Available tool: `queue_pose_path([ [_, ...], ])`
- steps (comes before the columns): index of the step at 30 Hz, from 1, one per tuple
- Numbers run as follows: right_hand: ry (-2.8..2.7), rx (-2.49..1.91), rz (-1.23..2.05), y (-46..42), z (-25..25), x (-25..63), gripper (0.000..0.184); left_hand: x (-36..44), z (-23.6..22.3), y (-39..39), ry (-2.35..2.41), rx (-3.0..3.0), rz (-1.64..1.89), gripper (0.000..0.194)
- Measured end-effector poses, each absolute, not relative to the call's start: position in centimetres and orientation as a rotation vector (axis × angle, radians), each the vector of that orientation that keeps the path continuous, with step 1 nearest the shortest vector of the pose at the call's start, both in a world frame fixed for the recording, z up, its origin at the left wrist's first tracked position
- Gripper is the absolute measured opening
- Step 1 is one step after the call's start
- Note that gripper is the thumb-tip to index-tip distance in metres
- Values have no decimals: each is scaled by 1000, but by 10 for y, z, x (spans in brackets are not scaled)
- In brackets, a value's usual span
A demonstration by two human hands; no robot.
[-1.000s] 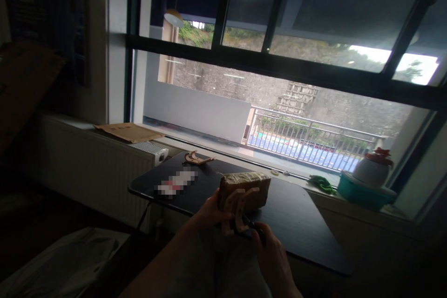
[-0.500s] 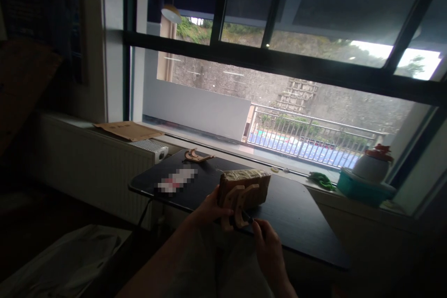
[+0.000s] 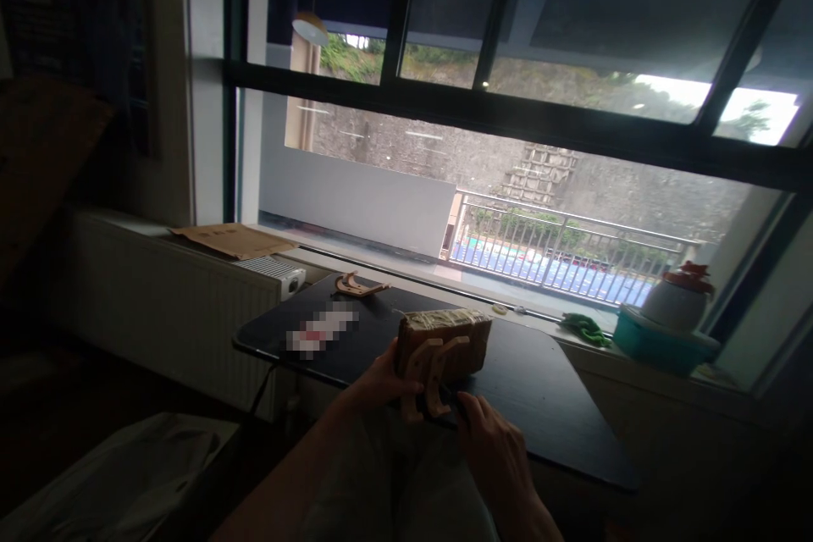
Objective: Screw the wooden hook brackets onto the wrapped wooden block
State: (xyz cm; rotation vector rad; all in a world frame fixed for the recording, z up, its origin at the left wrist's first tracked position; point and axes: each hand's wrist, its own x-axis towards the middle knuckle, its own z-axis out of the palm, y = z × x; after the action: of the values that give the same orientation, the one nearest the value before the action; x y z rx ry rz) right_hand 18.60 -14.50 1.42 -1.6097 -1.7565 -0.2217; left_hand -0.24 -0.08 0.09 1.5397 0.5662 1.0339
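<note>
My left hand is closed around the left side of a brown wooden box-like block with pale strands across its top. Two curved wooden hooks stand upright side by side against the block's near face, small dark holes in them. The left thumb lies on the left hook. In my right hand is a dark-handled screwdriver, its shaft pointing at the lower part of the right hook. Whether its tip touches a screw is too dark to tell.
The block is over the black table. More curved wooden pieces and a blurred-out packet lie at its left. On the windowsill are a green cloth, a teal box with a jug on it, and a brown envelope.
My right hand has shifted its grip on the screwdriver, its fingers now reaching further forward over the handle. The left hand, block and hooks stay nearly in place.
</note>
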Motion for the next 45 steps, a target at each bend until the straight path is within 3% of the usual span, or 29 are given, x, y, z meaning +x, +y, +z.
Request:
queue_pose_path([
  [9, -1452, -1625, 217, -141, 11, 184, 41, -2, -2, 2, 627, 1613, 1067, 84],
  [12, -1474, -1628, 237, -143, 16, 187, 36, -1, -2, -1, 626, 1605, 1074, 84],
  [14, -1501, -1658, 176, -145, 19, 188, 27, -1, -2, -2, 623, 1601, 1075, 84],
  [20, -1880, -1650, -320, -142, 22, 186, 27, -2, -2, -1, 615, 1599, 1076, 84],
  [25, -1808, -1654, -192, -137, 23, 184, 20, -2, -1, 1, 603, 1604, 1055, 86],
  [31, -1648, -1662, 115, -134, 30, 189, 37, -2, -1, -1, 618, 1606, 1057, 84],
  [35, -1653, -1685, 202, -134, 39, 192, 31, -1, -2, -3, 620, 1589, 1084, 83],
  [37, -1713, -1723, 140, -136, 44, 192, 24, 0, -2, -4, 612, 1580, 1096, 80],
  [42, -2094, -1760, -299, -138, 48, 188, 35, -1, 0, -6, 582, 1559, 1123, 80],
  [45, -2087, -1752, -282, -134, 46, 184, 32, -1, 1, -6, 567, 1541, 1126, 78],
])
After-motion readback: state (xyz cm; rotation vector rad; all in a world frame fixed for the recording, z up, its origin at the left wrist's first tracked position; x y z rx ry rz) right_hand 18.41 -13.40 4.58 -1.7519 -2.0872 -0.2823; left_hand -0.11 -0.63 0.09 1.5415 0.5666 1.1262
